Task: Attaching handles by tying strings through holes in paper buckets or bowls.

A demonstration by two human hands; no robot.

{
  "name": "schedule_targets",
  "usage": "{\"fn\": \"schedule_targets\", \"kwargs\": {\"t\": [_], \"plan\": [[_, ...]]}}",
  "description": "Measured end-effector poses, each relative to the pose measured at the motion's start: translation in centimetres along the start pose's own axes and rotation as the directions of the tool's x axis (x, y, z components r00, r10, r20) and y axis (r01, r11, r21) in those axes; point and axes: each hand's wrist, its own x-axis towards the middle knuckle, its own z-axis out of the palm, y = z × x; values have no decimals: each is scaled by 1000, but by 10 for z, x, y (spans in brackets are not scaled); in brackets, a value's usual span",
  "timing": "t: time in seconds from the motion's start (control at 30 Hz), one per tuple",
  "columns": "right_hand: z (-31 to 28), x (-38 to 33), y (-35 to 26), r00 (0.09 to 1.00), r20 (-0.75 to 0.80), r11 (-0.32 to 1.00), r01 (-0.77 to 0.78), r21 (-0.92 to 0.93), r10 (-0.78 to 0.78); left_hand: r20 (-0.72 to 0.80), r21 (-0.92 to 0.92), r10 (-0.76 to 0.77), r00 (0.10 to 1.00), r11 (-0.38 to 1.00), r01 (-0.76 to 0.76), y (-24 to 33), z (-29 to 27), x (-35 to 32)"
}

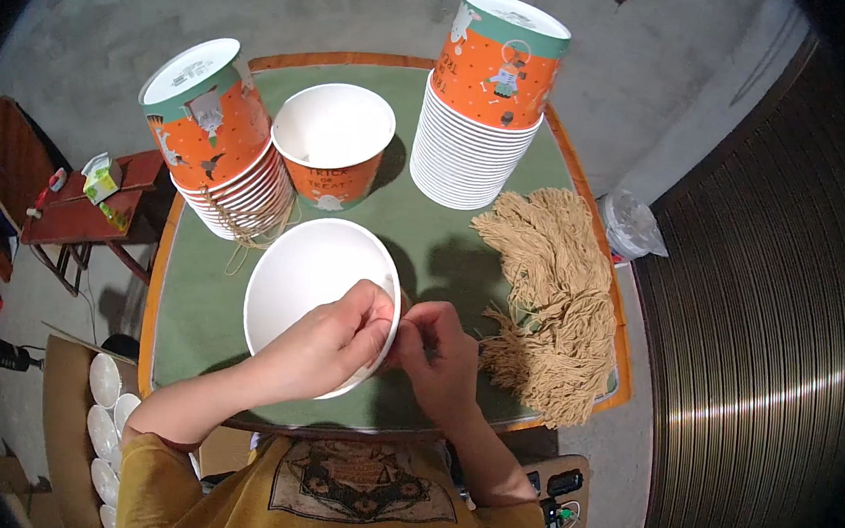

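Left stack [216, 139] and open cup [333, 148]: far table [189, 325] edge. Bucket [316, 295]: near edge, rim pinched shut by left hand [327, 346] and right hand [435, 359]. Right stack [484, 110]; cords [554, 294] at right edge. Risk judged: thin rim could buckle under pinching. Anything between fingertips is hidden.

- A bucket [316, 295] sat near the front of the table [192, 296], both hands at its right rim.
- Behind it stood a second bucket [335, 143], between two bucket stacks [216, 139] [485, 105].
- A pile of strings [554, 294] lay to the right.
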Motion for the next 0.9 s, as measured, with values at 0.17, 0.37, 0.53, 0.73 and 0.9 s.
{"fn": "schedule_targets", "kwargs": {"t": [0.17, 0.37, 0.53, 0.73, 0.9], "plan": [[2, -6, 10, 994, -9, 989, -104, 106, 106, -30, -62, 24, 999, 998, -26, 1, 4, 2], [1, -9, 11, 993, -11, 986, -112, 122, 114, 55, 39, -55, 997, 998, 53, 9, 1, 8], [1, -10, 13, 993, 12, 986, -119, 116, 119, 11, 129, 15, 1000, 992, -16, 2, 5, 8], [-12, -6, 14, 995, -78, 997, -54, 54, 58, 16, 228, -66, 998, 972, 61, 4, -5, 12], [-25, 10, -6, 994, -17, 994, -105, -29, 105, 10, -30, -97, 995, 995, 98, -9, -11, 12]]}}
